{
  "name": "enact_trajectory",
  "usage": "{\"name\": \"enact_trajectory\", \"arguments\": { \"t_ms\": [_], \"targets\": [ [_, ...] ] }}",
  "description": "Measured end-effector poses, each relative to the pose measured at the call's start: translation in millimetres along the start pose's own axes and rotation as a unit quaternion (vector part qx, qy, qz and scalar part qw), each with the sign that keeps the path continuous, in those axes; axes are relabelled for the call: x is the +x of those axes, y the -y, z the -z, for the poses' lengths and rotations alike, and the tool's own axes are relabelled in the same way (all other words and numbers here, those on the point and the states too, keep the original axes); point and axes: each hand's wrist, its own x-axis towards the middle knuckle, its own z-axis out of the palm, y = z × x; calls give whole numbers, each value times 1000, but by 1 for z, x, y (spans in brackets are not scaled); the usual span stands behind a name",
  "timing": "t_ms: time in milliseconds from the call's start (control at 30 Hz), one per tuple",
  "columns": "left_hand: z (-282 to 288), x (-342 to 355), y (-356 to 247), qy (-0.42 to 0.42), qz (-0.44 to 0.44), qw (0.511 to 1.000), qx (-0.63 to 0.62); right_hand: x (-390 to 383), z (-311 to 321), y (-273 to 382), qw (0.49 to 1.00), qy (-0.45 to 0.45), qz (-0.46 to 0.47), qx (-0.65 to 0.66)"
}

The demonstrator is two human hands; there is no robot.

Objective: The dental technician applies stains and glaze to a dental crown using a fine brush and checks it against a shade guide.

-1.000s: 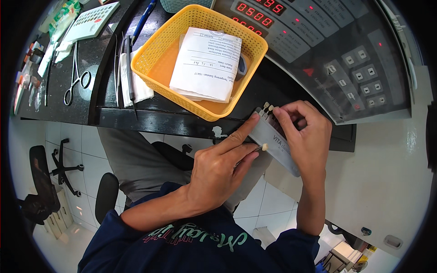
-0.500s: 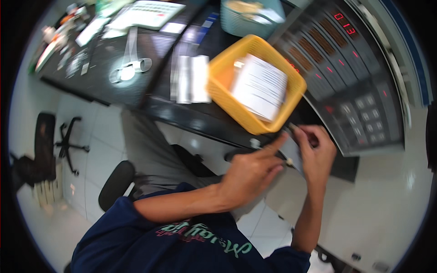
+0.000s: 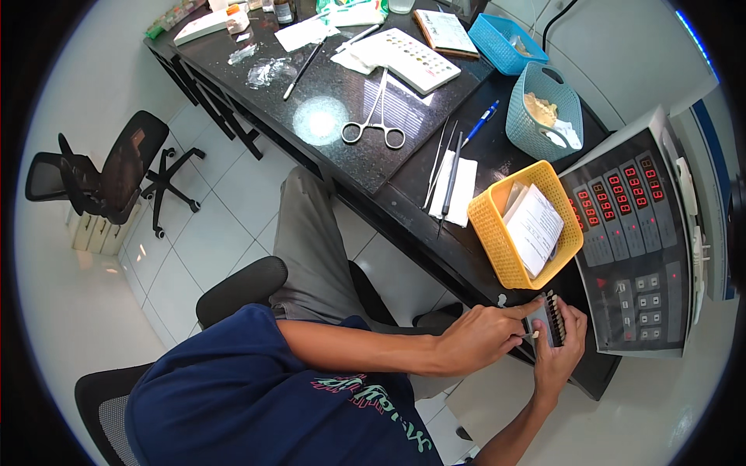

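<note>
My left hand pinches a small tooth-coloured shade tab on a thin metal stick, its index finger reaching to the top of a grey shade-guide holder. My right hand grips that holder, which has a row of tooth-shaped tabs along it. Both hands are at the front edge of the black desk, just below a yellow plastic basket with papers inside and left of a grey control panel with red digit displays.
Tweezers and instruments on tissue, scissor-like clamp, white tile palette, blue baskets and scattered supplies lie on the black desk. My armrest is at left; another office chair stands beyond it on the tiled floor.
The view has swung, showing more of the desk, with the hands further right in the picture. My right thumb has moved from the upper tabs down the holder, exposing more of the row.
</note>
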Motion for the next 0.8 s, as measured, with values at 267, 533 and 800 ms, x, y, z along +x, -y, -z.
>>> {"name": "enact_trajectory", "arguments": {
  "t_ms": [267,533,800],
  "targets": [
    [12,-1,-4,7,-23,1000,2,4,-2,-1,999,-15,20,-19],
    [100,-40,-42,49,42,991,-115,13,10,49,970,-216,75,-81],
    [240,-59,-18,-98,109,982,-116,86,-78,202,988,49,126,-70]
  ]
}}
